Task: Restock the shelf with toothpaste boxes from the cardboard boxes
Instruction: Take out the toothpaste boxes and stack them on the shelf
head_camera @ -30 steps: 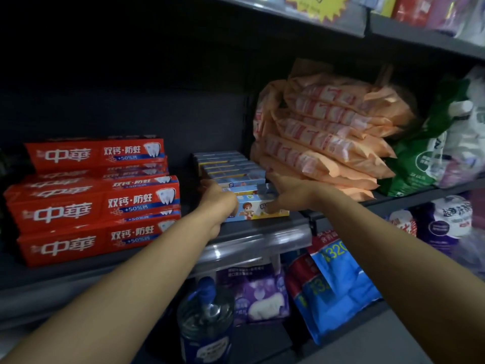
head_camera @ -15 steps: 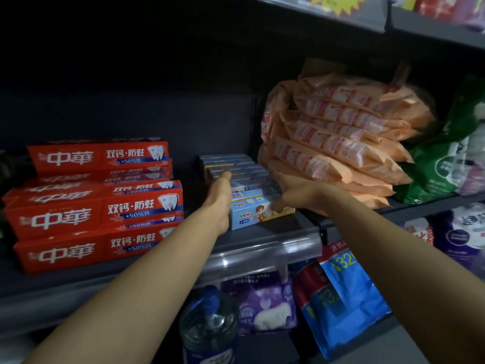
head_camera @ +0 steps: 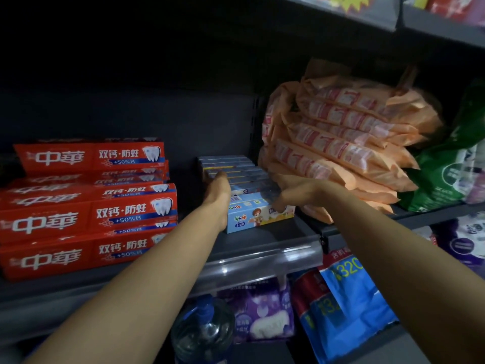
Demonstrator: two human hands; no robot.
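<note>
Row of small light-blue toothpaste boxes (head_camera: 237, 177) on the dark shelf (head_camera: 262, 240), standing one behind another front to back, between the red stack and the orange packs. About eight box tops countable; the rear ones blur together. Front box (head_camera: 262, 215) shows a cartoon child, coloured Chinese characters too small to read, and a dark tab reading "3-12".

Left hand (head_camera: 219, 195) lies flat against the row's left side, fingers (head_camera: 217, 177) straight, reaching back along the tops. Right hand (head_camera: 296, 191) presses the row's right side; its fingers are loosely bent on the front boxes, thumb at the front box's upper corner. Whether it truly grips cannot be told.

Red toothpaste boxes (head_camera: 89, 208) at left: stacked lengthwise, at least six, white "中華", "双钙·防蛀", "+50%钙", tooth picture.

Orange packs (head_camera: 341, 143) piled at right, roughly eight. Green bag (head_camera: 451, 169) beyond them. Lower shelf: blue bag (head_camera: 351, 298) marked "320", purple pack (head_camera: 262, 313), clear bottle (head_camera: 204, 329).
</note>
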